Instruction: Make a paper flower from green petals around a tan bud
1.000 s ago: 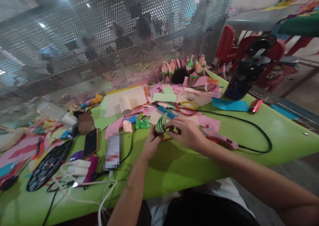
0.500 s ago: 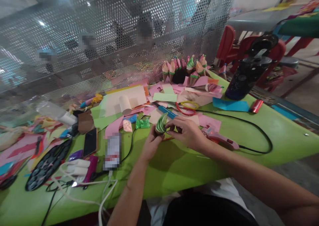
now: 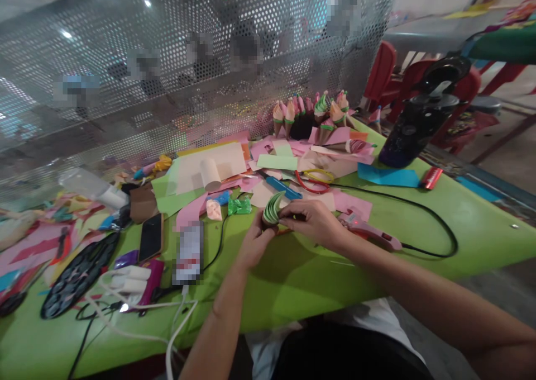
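Over the green table (image 3: 460, 223), both my hands meet on a small green-and-white striped paper swirl (image 3: 271, 209). My left hand (image 3: 254, 240) grips it from below with curled fingers. My right hand (image 3: 312, 222) pinches its right side, fingers pressed together. A pink glue gun (image 3: 368, 232) lies just right of my right hand, its black cord (image 3: 435, 223) looping across the table. Blue-handled scissors (image 3: 283, 189) lie just beyond the swirl.
Coloured paper sheets (image 3: 209, 170) and several finished paper cones (image 3: 310, 114) fill the back of the table before a perforated metal screen (image 3: 167, 61). A black bottle (image 3: 414, 126) stands at right. A phone (image 3: 151, 237), white cables (image 3: 167, 313) and a dark round palette (image 3: 77, 276) lie at left.
My hands and the paper swirl have stayed in nearly the same place; my right fingers have shifted slightly on the swirl's side.
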### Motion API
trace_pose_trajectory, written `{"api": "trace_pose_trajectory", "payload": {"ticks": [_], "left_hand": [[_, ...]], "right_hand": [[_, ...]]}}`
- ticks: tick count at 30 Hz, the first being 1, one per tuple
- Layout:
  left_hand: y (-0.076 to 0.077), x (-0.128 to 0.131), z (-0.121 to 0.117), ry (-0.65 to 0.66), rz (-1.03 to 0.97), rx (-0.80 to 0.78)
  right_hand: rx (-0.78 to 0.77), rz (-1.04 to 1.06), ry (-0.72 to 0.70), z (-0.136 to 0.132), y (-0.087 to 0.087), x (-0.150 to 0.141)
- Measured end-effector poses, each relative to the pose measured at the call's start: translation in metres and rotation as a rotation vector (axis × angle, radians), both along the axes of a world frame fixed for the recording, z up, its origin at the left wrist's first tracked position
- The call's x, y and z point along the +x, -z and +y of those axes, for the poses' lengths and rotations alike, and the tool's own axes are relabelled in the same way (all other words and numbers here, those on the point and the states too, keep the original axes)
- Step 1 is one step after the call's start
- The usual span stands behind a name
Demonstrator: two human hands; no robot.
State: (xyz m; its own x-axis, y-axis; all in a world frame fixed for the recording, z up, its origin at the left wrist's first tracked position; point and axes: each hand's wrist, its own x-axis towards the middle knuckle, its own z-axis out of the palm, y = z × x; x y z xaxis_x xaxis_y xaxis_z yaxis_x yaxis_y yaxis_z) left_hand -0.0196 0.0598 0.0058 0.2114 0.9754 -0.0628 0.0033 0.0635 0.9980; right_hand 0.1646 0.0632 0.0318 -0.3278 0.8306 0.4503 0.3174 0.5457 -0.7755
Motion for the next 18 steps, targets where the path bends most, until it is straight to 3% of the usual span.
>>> {"api": "trace_pose_trajectory", "payload": {"ticks": [6, 18], "left_hand": [[-0.0008, 0.0009, 0.0011, 0.036, -0.017, -0.005], [-0.0005, 0.0, 0.0001, 0.048, -0.025, 0.001]], "right_hand": [[-0.025, -0.004, -0.019, 0.0005, -0.0028, 0.002], [0.127, -0.104, 0.042, -0.0012, 0.0009, 0.0]]}}
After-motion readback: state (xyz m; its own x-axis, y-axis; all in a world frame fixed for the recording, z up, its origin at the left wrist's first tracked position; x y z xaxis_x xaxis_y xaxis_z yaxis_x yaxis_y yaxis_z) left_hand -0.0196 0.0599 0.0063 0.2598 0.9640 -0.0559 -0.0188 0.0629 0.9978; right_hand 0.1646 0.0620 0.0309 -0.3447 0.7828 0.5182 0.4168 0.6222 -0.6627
